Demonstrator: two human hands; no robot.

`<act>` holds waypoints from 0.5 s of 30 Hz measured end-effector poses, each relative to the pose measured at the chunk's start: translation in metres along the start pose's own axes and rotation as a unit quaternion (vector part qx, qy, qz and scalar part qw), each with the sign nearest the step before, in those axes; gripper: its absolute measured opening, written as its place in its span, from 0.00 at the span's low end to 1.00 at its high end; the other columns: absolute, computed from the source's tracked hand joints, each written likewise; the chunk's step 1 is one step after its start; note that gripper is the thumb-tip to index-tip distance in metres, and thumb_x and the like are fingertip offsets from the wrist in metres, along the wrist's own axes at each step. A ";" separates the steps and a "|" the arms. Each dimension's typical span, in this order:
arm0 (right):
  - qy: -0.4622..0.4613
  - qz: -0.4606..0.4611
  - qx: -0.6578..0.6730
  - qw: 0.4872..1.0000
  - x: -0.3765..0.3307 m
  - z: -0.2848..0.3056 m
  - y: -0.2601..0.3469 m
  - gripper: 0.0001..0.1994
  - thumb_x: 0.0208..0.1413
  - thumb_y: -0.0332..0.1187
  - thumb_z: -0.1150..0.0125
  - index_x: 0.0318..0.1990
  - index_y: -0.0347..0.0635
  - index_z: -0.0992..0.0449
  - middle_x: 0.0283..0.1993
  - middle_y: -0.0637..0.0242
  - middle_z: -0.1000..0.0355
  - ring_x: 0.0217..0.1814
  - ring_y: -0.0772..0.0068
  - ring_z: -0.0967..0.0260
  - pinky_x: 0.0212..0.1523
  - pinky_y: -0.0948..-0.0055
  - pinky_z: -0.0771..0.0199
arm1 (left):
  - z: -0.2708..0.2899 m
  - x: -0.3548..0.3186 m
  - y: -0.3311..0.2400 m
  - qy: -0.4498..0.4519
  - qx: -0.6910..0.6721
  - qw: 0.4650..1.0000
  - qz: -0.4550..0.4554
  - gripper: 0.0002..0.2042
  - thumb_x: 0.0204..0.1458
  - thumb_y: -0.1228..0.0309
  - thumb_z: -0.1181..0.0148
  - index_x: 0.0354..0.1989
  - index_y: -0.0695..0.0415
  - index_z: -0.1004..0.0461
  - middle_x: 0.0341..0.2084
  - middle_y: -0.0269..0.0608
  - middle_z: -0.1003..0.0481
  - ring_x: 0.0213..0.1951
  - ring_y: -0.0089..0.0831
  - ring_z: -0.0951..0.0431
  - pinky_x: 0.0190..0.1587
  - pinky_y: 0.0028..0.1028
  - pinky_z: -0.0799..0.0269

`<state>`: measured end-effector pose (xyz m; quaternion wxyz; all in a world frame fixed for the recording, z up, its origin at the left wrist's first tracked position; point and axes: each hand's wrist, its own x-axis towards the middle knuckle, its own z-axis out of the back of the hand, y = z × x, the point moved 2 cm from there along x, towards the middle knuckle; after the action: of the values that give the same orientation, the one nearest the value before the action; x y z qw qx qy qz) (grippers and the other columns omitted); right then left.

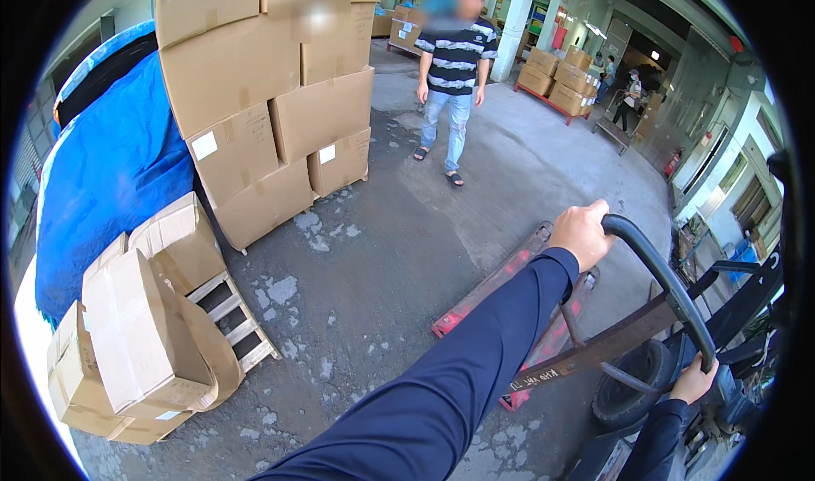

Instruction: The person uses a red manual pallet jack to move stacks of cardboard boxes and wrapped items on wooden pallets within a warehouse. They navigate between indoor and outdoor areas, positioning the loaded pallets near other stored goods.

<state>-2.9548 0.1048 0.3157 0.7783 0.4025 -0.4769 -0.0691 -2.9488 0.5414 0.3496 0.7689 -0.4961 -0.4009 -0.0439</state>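
A thick black curved handle (671,287) rises at the right. My left hand (581,233) is closed around its upper far end, the arm in a dark blue sleeve stretching across the view. Lower down on the same handle, close to its near end, my right hand (694,381) is wrapped, its fingers partly hidden. Below the handle lie the worn red forks of a pallet jack (501,275), low on the ground and partly covered by my left arm. A long brown metal bar (624,332) with white lettering runs beneath the handle.
Tall stacked cartons (331,112) stand ahead left. Nearer are dented cartons (144,332) beside a wooden pallet (229,315) and a blue tarp (110,171). A person (457,65) in a striped shirt faces me. A black tyre (632,385) sits at right. Cartons on red pallets (556,82) stand farther off.
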 end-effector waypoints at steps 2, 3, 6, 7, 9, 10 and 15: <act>-0.008 -0.031 -0.042 0.999 0.030 -0.046 -0.023 0.09 0.60 0.34 0.39 0.44 0.41 0.25 0.23 0.71 0.34 0.17 0.80 0.41 0.20 0.75 0.40 | -0.031 0.036 0.029 0.015 0.001 0.999 0.030 0.08 0.41 0.71 0.36 0.28 0.57 0.28 0.20 0.54 0.24 0.31 0.55 0.22 0.35 0.46 0.27; -0.013 -0.050 -0.023 0.998 0.046 -0.070 -0.034 0.08 0.60 0.33 0.39 0.44 0.42 0.25 0.24 0.71 0.33 0.18 0.81 0.42 0.20 0.75 0.41 | -0.047 0.055 0.043 -0.007 0.007 1.000 0.007 0.08 0.41 0.71 0.36 0.28 0.58 0.28 0.19 0.54 0.25 0.30 0.55 0.22 0.34 0.46 0.28; -0.048 0.060 -0.104 0.992 0.093 -0.142 -0.061 0.13 0.58 0.39 0.36 0.44 0.40 0.25 0.33 0.61 0.26 0.35 0.64 0.31 0.43 0.66 0.31 | -0.104 0.116 0.088 -0.028 0.001 0.999 0.018 0.07 0.41 0.72 0.36 0.27 0.59 0.26 0.19 0.56 0.25 0.27 0.54 0.21 0.30 0.42 0.28; -0.050 0.079 -0.077 0.993 0.110 -0.167 -0.070 0.13 0.58 0.39 0.36 0.45 0.41 0.24 0.33 0.62 0.26 0.34 0.65 0.30 0.42 0.67 0.30 | -0.125 0.136 0.101 -0.046 0.004 0.999 -0.007 0.06 0.41 0.72 0.36 0.27 0.59 0.25 0.19 0.57 0.25 0.27 0.54 0.21 0.31 0.40 0.27; -0.059 0.069 -0.066 0.994 0.142 -0.214 -0.086 0.12 0.58 0.38 0.36 0.45 0.41 0.23 0.32 0.62 0.24 0.34 0.68 0.27 0.41 0.67 0.29 | -0.169 0.177 0.130 -0.035 -0.009 0.999 -0.027 0.07 0.42 0.71 0.36 0.28 0.60 0.25 0.18 0.57 0.26 0.25 0.52 0.21 0.30 0.38 0.28; -0.050 0.068 -0.058 0.995 0.157 -0.237 -0.092 0.12 0.57 0.37 0.36 0.44 0.40 0.23 0.32 0.60 0.25 0.33 0.67 0.27 0.40 0.68 0.29 | -0.189 0.199 0.146 -0.047 -0.006 0.999 -0.011 0.07 0.42 0.71 0.36 0.28 0.60 0.25 0.18 0.56 0.26 0.24 0.49 0.21 0.29 0.36 0.28; -0.065 0.108 0.012 0.992 0.216 -0.342 -0.113 0.14 0.54 0.36 0.34 0.44 0.39 0.25 0.32 0.53 0.25 0.31 0.59 0.28 0.39 0.67 0.29 | -0.297 0.311 0.222 -0.050 0.081 0.995 -0.029 0.07 0.44 0.70 0.36 0.26 0.60 0.26 0.21 0.54 0.24 0.28 0.53 0.22 0.32 0.39 0.28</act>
<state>-2.5354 0.1150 0.3105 0.7434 0.3530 -0.5680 -0.0053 -2.4659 0.5190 0.3378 0.7841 -0.4215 -0.4555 -0.0086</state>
